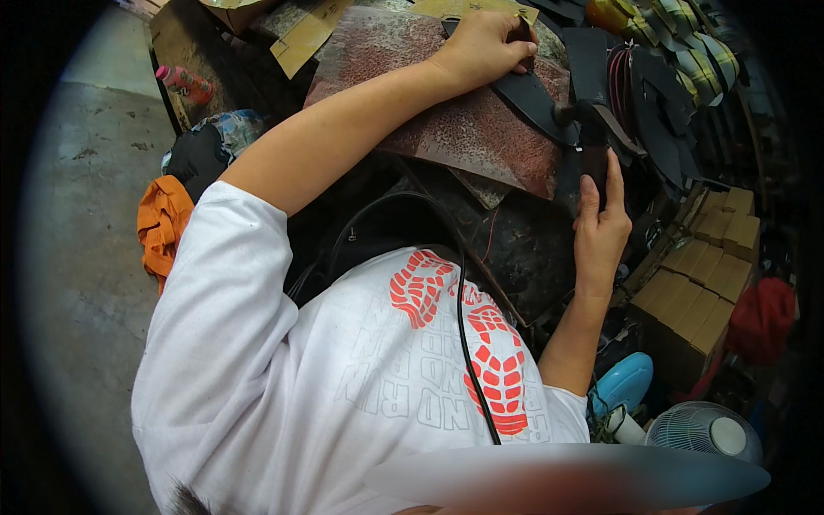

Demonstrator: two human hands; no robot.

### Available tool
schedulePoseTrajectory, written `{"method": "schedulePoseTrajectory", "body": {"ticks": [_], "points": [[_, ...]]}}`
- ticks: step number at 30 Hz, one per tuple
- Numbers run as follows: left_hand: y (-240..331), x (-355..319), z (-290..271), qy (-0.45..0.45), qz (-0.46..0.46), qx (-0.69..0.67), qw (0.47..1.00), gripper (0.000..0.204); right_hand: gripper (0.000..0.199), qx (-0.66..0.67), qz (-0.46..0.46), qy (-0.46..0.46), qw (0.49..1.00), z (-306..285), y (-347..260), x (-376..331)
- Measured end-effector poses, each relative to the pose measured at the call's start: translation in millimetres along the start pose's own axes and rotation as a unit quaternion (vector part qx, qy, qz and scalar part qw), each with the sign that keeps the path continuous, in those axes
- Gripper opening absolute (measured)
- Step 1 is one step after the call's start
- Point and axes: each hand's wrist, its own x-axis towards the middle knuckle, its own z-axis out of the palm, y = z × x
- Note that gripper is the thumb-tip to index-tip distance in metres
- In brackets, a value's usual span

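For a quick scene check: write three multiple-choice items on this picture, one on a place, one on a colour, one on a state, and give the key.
1. Where does the left hand rest?
A. on the black sole piece on the rusty plate
B. on the white fan
C. on the orange cloth

2. What colour is the cloth on the floor beside the person's left arm?
A. green
B. orange
C. white

3. What is the state of the right hand?
A. open and empty
B. closed around the dark hammer handle
C. flat on the cardboard boxes

Key: 1 A, the fingers press the sole piece down on the plate; 2 B, the bunched cloth is plainly orange; 3 B, the fingers wrap the handle, forefinger stretched along it, with the hammer head above.
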Motion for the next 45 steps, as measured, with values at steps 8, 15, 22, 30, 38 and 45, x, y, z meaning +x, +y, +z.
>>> {"method": "schedulePoseTrajectory", "body": {"ticks": [8, 15, 22, 30, 38, 45], "points": [[2.6, -3.9, 12.0, 0.049, 0.212, 0.167, 0.962, 0.015, 0.051, 0.186, -0.313, 0.206, 0.908, -71.3, -61.1, 3.5], [3.2, -8.0, 22.8, 0.038, 0.232, 0.205, 0.95, 0.015, 0.046, 0.046, -0.048, -0.021, 0.998, -12.9, -27.0, 16.0], [-4.5, -1.3, 10.7, -0.004, 0.006, -0.038, 0.999, 0.018, 0.049, 0.101, 0.007, 0.042, 0.994, -15.4, 11.6, -8.1], [8.8, -8.6, 12.8, 0.026, 0.198, 0.129, 0.971, 0.017, 0.055, 0.162, -0.328, 0.23, 0.902, -79.6, -83.5, 4.2], [14.8, -13.4, 17.1, 0.055, 0.156, 0.137, 0.977, 0.014, 0.051, 0.085, -0.03, 0.033, 0.995, -10.5, -8.6, 3.1], [3.7, -5.5, 15.2, -0.011, 0.021, -0.016, 1.0, 0.018, 0.051, 0.161, -0.052, 0.073, 0.983, -36.7, -19.1, -1.2]]}}
